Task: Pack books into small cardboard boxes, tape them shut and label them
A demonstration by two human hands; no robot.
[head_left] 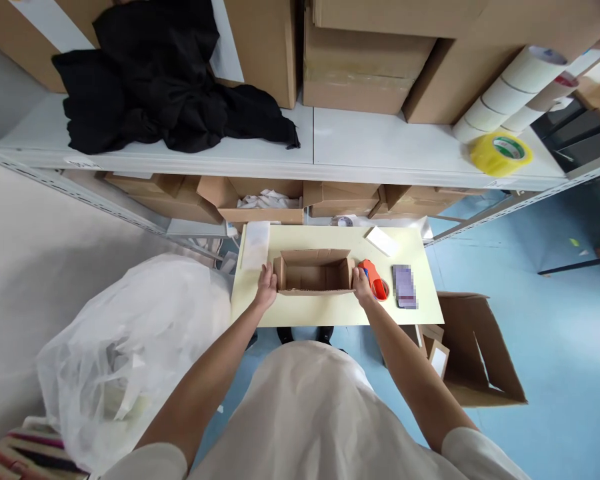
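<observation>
An open cardboard box (pixel 314 273), long and narrow, is between my hands over the pale yellow table (pixel 310 312). Its inside faces up and shows no contents. My left hand (pixel 267 285) grips the left end, with fingers at the end flap. At the right end, my right hand (pixel 362 284) is closed on the box in the same way. Just beyond my right hand lies a red tape dispenser (pixel 374 279). A purplish, blurred-out flat object (pixel 405 287) is farther right, and a white slip (pixel 381 241) lies behind it.
A white sheet (pixel 256 245) lies at the table's back left. Shelves hold black cloth (pixel 150 80), boxes (pixel 365 67) and yellow tape (pixel 501 154). A big translucent plastic bag (pixel 130 360) stands left of the table; an open carton (pixel 480 353) is on the floor at right.
</observation>
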